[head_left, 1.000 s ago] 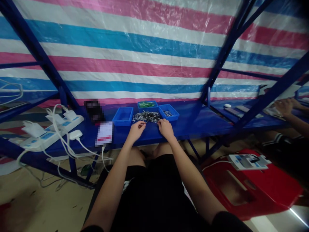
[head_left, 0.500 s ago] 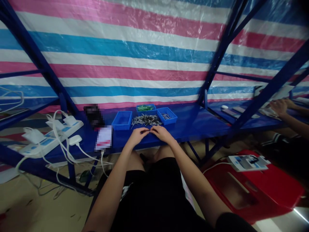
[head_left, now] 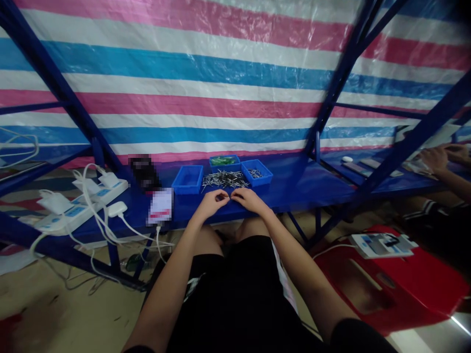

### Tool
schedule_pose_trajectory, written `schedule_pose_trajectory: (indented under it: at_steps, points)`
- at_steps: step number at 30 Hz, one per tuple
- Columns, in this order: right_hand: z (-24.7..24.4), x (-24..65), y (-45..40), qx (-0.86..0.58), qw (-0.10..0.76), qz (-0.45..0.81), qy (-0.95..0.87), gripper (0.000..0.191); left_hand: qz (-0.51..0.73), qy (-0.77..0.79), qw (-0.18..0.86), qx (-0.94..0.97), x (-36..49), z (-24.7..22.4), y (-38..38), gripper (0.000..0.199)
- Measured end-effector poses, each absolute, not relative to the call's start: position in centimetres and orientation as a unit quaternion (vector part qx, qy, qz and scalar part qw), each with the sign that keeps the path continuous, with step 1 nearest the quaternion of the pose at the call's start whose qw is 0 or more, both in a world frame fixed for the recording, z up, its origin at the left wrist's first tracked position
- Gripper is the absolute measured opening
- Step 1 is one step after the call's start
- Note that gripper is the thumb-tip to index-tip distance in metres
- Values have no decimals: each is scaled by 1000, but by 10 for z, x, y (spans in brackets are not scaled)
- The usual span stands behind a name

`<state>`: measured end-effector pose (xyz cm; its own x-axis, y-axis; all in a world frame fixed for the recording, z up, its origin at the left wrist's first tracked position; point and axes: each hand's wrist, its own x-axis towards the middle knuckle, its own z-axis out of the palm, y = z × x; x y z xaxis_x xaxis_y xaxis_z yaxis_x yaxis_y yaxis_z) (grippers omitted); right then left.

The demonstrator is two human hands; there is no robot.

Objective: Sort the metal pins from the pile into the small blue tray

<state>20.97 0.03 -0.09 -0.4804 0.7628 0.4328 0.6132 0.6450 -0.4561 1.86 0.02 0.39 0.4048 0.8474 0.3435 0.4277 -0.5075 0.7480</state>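
Observation:
My left hand (head_left: 213, 203) and my right hand (head_left: 247, 198) meet fingertip to fingertip over the front edge of the blue table (head_left: 305, 189). Both are pinched on something too small to make out. Just beyond them lies a loose pile of thin metal pieces (head_left: 226, 179), silver and dark. Left of the pile is a blue tray (head_left: 187, 180) with a bare bottom. Behind it, another blue tray (head_left: 224, 163) contains green items. On the right, a third tray (head_left: 256, 172) holds small silver pieces.
A white power strip (head_left: 83, 208) with plugs and cables lies at the left, near a pixelated phone-like object (head_left: 161, 207) and a dark object (head_left: 144, 172). A red stool (head_left: 405, 279) bears another power strip. Another person's hands (head_left: 436, 158) are at the far right.
The whole view has shifted slightly. My fingertips remain together, with the fingers of my left hand now more curved into a ring.

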Motion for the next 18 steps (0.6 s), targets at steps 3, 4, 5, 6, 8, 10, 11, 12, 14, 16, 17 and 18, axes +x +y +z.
schedule_pose_trajectory:
  at_steps: [3, 4, 5, 6, 8, 10, 11, 12, 14, 16, 17, 18]
  points:
    - [-1, 210, 1, -403, 314, 130, -850, 15, 379, 401, 306, 776, 18, 5, -1, 21]
    - [-1, 210, 0, -407, 319, 136, -845, 16, 395, 400, 314, 765, 17, 5, -1, 19]
    - [-1, 209, 0, -414, 325, 143, -838, 16, 413, 398, 326, 751, 17, 5, -1, 17]
    - [0, 209, -1, -421, 333, 150, -830, 17, 430, 395, 338, 738, 17, 4, -1, 15]
    - [1, 208, -3, -431, 351, 164, -815, 19, 449, 393, 354, 720, 17, 4, 0, 13]
    - [3, 207, -5, -431, 365, 173, -807, 21, 448, 396, 348, 722, 16, 3, 2, 13]
    - [4, 207, -6, -430, 370, 177, -804, 21, 442, 399, 338, 729, 16, 2, 2, 15]
    - [4, 207, -6, -429, 374, 179, -802, 21, 434, 401, 327, 737, 16, 1, 3, 16]
    - [5, 207, -7, -430, 376, 183, -800, 22, 408, 404, 307, 759, 17, 0, 4, 19]
    - [5, 208, -8, -428, 373, 183, -803, 21, 381, 403, 292, 779, 17, 0, 4, 20]
    - [4, 208, -7, -425, 369, 180, -807, 21, 371, 401, 283, 789, 17, 0, 4, 20]
    - [4, 208, -7, -420, 366, 176, -812, 20, 365, 398, 271, 797, 17, 0, 3, 20]
